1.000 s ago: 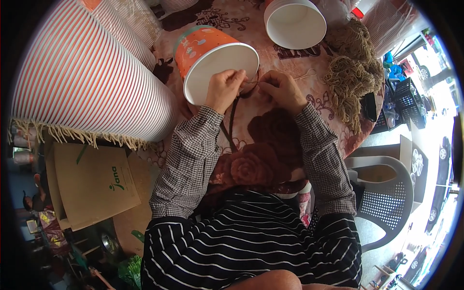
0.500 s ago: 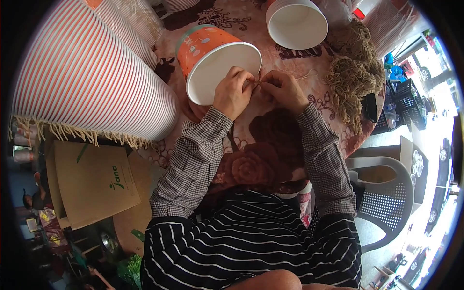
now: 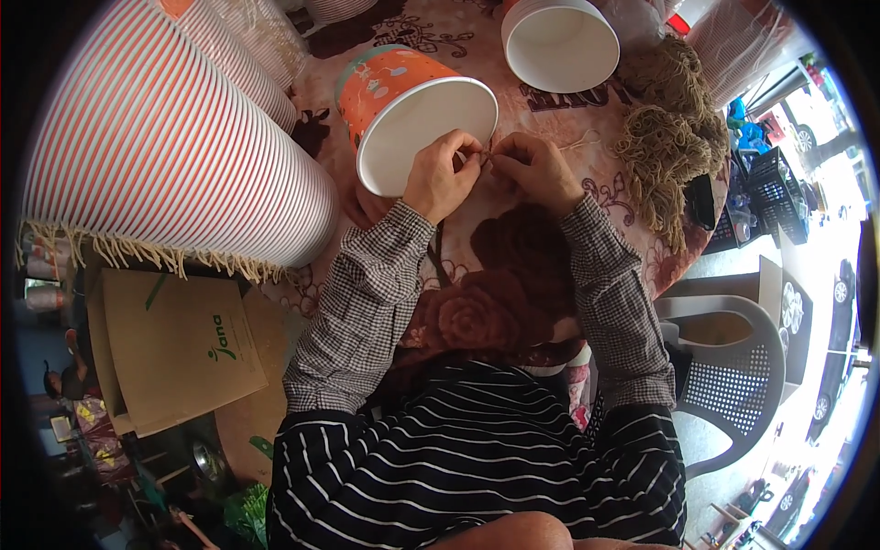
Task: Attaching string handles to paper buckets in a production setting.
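Note:
An orange paper bucket (image 3: 390,87) with a white inside lies tilted on its side, its open mouth toward me. Just at the right edge of its rim, my left hand (image 3: 445,176) and my right hand (image 3: 539,172) meet with fingertips pinched. Between them runs a thin string (image 3: 487,152), mostly hidden by the fingers; whether it is knotted I cannot tell. The back of my left hand covers part of the bucket's mouth. A heap of loose beige strings (image 3: 667,151) lies right of my right hand.
Long nested stacks of paper buckets (image 3: 183,147) fill the left, with string ends hanging under the nearest. Another white-mouthed bucket (image 3: 561,48) lies at the back on the flowered tablecloth (image 3: 513,247). A cardboard box (image 3: 179,348) stands lower left, a grey plastic chair (image 3: 733,385) at right.
My hands stay pinched together at the rim, with only small finger shifts. The orange bucket has turned very slightly.

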`<state>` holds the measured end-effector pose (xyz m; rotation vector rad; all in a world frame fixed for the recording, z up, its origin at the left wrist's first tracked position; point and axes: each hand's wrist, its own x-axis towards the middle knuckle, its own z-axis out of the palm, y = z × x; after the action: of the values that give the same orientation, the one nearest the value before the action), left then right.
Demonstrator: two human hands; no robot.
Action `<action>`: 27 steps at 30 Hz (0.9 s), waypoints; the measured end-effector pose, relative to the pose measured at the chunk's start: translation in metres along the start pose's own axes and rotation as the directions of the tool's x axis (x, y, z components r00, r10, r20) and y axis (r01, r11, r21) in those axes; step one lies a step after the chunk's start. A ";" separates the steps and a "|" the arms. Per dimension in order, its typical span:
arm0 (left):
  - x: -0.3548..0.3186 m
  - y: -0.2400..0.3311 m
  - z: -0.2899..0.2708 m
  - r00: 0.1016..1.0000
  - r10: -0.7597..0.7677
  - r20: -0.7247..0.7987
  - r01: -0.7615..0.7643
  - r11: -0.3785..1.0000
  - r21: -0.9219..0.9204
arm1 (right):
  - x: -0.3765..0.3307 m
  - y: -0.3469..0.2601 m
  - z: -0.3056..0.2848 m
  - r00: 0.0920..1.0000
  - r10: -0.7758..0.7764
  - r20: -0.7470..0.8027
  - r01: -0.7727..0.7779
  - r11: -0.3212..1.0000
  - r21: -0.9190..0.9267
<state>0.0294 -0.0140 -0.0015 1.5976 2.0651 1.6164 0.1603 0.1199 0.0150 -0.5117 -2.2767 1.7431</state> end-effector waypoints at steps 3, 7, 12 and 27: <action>0.001 0.001 -0.001 0.999 0.053 0.013 -0.054 0.995 0.088 | 0.000 0.000 0.000 1.000 -0.012 -0.002 0.012 1.000 0.013; 0.000 -0.001 -0.001 1.000 0.025 -0.014 -0.024 0.997 0.078 | -0.001 -0.004 0.000 1.000 0.005 -0.003 -0.005 0.999 0.045; 0.003 -0.001 -0.006 0.999 -0.052 0.015 0.051 0.998 0.041 | 0.000 0.003 -0.013 0.995 0.077 -0.059 -0.068 0.988 0.135; 0.005 -0.003 -0.010 0.960 -0.237 0.148 0.260 0.952 -0.163 | -0.003 0.007 -0.008 0.979 0.080 0.189 -0.141 0.931 0.337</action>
<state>0.0189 -0.0170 0.0028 1.2863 1.9047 1.5227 0.1671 0.1272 0.0101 -0.4377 -2.0030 2.2674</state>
